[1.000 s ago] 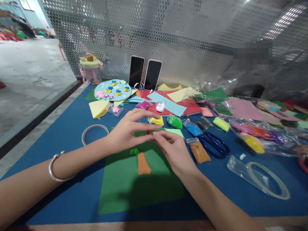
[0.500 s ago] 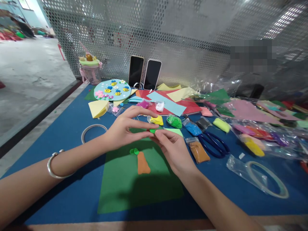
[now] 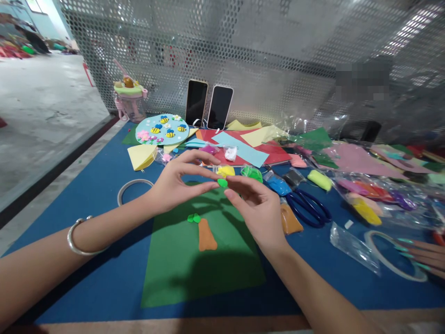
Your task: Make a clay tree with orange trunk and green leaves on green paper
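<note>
My left hand (image 3: 179, 181) pinches a small oval piece of bright green clay (image 3: 222, 183) between thumb and forefinger, above the green sheet. From the other side, the thumb and forefinger of my right hand (image 3: 259, 204) close on the same piece at its right edge. Below, on the green sheet of paper (image 3: 167, 273), lies a flat orange-brown clay trunk shape (image 3: 207, 235), wider at its bottom. Small green clay pieces (image 3: 193, 218) sit at its upper left. Behind my fingers are packets of yellow clay (image 3: 225, 171) and green clay (image 3: 252, 173).
Blue-handled scissors (image 3: 308, 208) and a brown clay packet (image 3: 290, 219) lie right of my right hand. Another person's hand (image 3: 424, 255) reaches in by a tape roll (image 3: 373, 241). Another ring (image 3: 121, 190) lies left. Two phones (image 3: 196, 102) stand behind, near a bee-decorated disc (image 3: 149, 123).
My fingers have spread a little, showing more of the green clay, and my right hand has shifted right. The other person's hand has appeared at the right; the tape roll there has shifted right.
</note>
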Demonstrator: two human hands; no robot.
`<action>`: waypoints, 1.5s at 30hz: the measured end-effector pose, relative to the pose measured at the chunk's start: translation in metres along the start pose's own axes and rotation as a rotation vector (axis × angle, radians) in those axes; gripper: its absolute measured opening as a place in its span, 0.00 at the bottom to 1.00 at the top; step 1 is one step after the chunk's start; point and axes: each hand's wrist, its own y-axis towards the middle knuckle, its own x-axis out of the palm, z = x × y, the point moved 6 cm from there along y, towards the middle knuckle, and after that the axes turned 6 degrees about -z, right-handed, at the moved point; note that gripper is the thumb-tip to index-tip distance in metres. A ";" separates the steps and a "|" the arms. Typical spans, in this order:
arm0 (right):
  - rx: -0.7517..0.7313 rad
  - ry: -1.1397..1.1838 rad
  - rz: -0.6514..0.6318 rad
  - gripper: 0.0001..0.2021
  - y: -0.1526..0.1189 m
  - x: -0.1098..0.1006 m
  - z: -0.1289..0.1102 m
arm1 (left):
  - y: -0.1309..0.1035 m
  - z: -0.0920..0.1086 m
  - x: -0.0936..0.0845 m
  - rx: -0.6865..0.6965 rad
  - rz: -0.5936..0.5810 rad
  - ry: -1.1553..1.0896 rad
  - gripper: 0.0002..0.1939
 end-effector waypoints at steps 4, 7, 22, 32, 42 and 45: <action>-0.161 -0.158 0.011 0.09 -0.001 -0.002 -0.011 | 0.000 -0.002 0.004 -0.012 -0.063 -0.059 0.07; -0.236 -0.254 0.020 0.06 -0.003 -0.002 -0.017 | 0.000 -0.001 0.005 -0.017 -0.090 -0.059 0.07; -0.207 -0.288 -0.040 0.07 -0.003 0.002 -0.016 | 0.001 -0.006 0.004 -0.103 -0.053 -0.141 0.04; -0.023 -0.210 -0.057 0.03 0.001 0.003 -0.001 | 0.001 -0.011 0.006 -0.272 -0.090 -0.126 0.06; 0.182 -0.066 -0.059 0.07 0.005 0.003 0.012 | 0.000 -0.020 0.005 -0.375 -0.107 -0.170 0.07; 0.200 -0.038 -0.066 0.07 0.005 0.003 0.012 | 0.001 -0.019 0.005 -0.307 -0.170 -0.208 0.08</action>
